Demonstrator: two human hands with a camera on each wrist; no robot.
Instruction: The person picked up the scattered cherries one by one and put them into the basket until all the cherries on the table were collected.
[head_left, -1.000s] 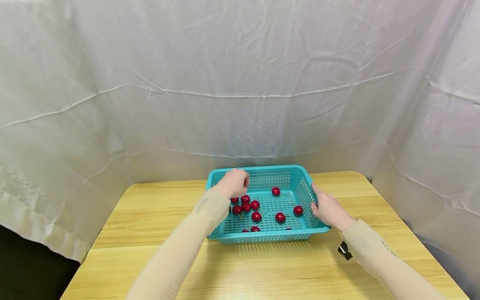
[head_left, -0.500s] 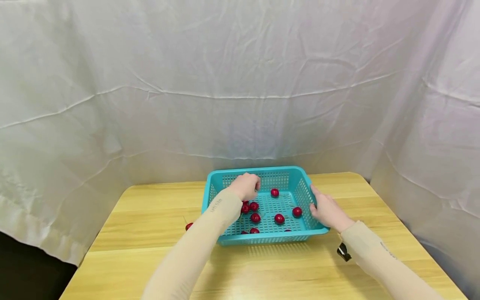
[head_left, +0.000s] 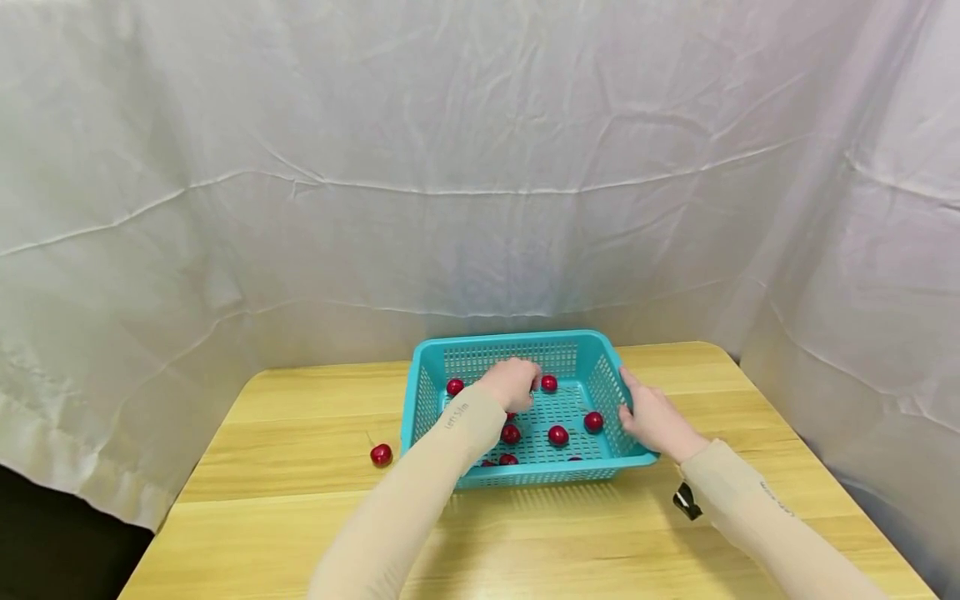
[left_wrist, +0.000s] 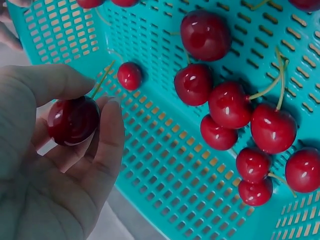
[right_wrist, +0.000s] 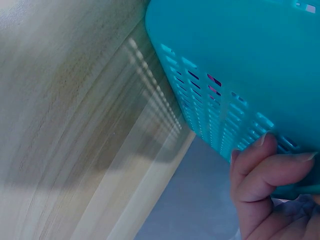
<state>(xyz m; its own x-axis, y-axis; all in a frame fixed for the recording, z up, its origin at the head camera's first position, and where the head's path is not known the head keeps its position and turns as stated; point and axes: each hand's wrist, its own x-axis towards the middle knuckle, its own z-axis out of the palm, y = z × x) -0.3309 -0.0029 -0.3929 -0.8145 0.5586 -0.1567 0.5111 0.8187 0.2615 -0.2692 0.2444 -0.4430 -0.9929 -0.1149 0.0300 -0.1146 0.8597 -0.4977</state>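
A turquoise plastic basket (head_left: 507,338) stands on the table with several red cherries (left_wrist: 230,105) on its slotted floor. Over that floor, my left hand (head_left: 513,382) pinches one dark red cherry (left_wrist: 73,120) between thumb and fingers, its green stem poking up past the fingertips. In the head view the back of the hand hides this cherry. My right hand (head_left: 654,417) grips the basket's right side wall; in the right wrist view its fingers (right_wrist: 280,170) curl against the outside of the slotted wall.
A single cherry (head_left: 381,455) with a stem lies on the wooden table (head_left: 300,433), left of the basket. Behind the table hangs a pale grey cloth (head_left: 495,167), which also covers both sides. A black strap (head_left: 687,502) shows at the right wrist.
My left hand has moved right and slightly nearer across the basket, uncovering the cherry on the table and one at the basket's far left. The right hand keeps its hold.
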